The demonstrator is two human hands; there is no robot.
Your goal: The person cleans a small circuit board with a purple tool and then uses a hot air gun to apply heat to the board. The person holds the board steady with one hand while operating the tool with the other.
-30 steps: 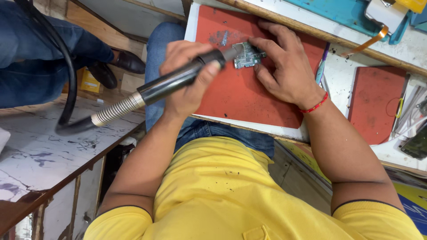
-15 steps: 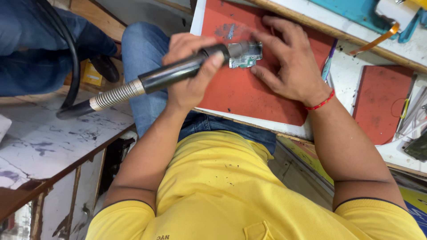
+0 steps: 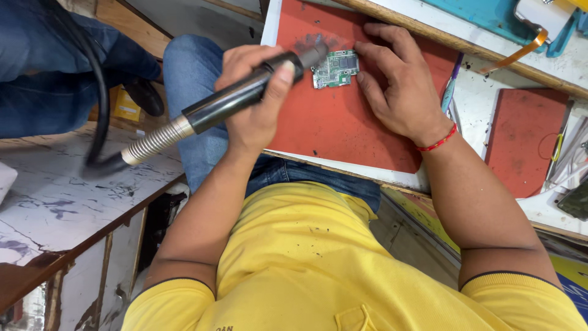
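Left hand wrapped tight round hot-air wand, thumb on top, nozzle aimed at small green board; nozzle tip looks just at board's left edge, contact hard to tell. Wand's spring collar and black hose trail off left, hose end cut by frame top. Right hand flat and spread, gripping nothing, fingertips touching board's right edge and pinning it. Board lies on red mat, near mat's top; dark smudge just behind nozzle. Red thread on right wrist. Second red mat at right, well apart. Tools at far right edge cut off, too small to make out. Another person's jeans at upper left, rest out of frame.
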